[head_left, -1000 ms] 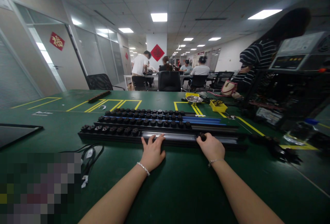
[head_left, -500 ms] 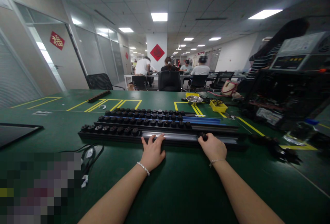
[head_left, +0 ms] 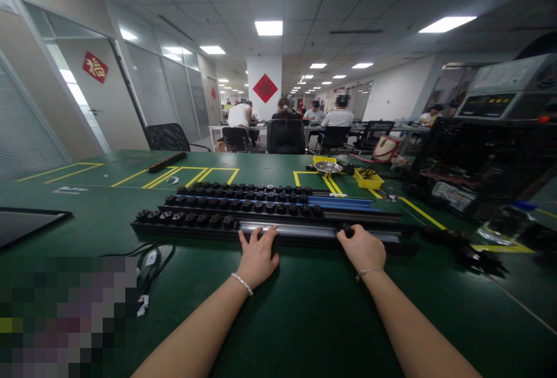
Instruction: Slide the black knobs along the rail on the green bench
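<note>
"What is your right hand (head_left: 363,249) gripping?"

"You're pinching a black knob (head_left: 347,231) toward the right of the near rail (head_left: 300,231)."

"And your left hand (head_left: 258,257)?"

"It's resting open, touching the near rail left of the black knob. Beyond, a blue rail (head_left: 342,201) is lying on the green desk (head_left: 304,308)."

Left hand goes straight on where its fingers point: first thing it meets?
The left hand would first meet the silver strip in the nearest black rail, right at its fingertips, though exact contact is hard to judge. Just beyond stand the black knobs behind.
</note>
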